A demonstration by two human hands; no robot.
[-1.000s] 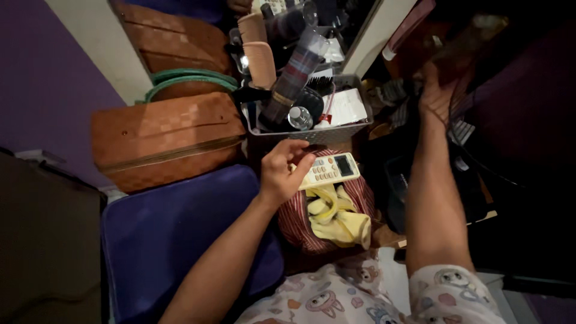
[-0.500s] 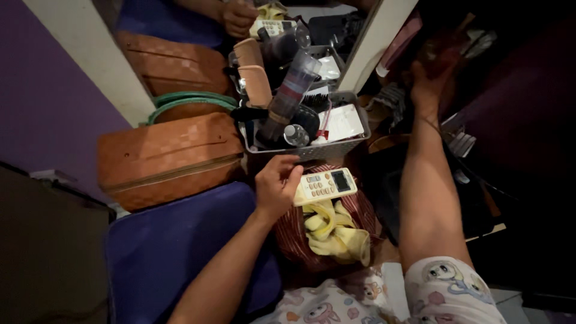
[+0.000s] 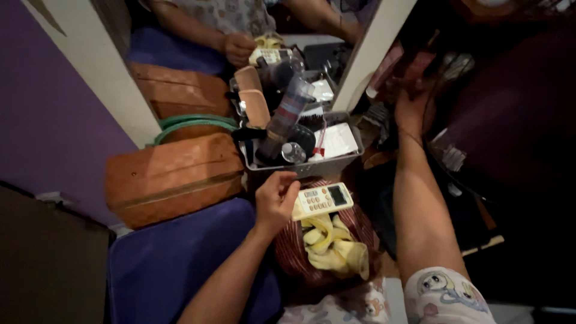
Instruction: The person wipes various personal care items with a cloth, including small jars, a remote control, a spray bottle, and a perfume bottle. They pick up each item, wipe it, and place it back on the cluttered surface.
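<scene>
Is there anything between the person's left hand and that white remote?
Nothing visible does. The left hand already grips the white remote by its near end, above the yellow cloth. The right hand reaches into the dark clutter farther off.

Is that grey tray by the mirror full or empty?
Full. The grey tray is crammed with bottles, brushes and a white paper, some rising above its rim. The left hand holds a remote control just before it.

A room in a home, at a mirror

A mirror (image 3: pixel 288 36) at the top of the frame, a grey tray (image 3: pixel 336 163) of toiletries at centre, purple wall (image 3: pixel 42 120) at left, a blue cushion (image 3: pixel 174 264) at lower left and pyjama sleeves (image 3: pixel 447 294) at the bottom show it.
</scene>
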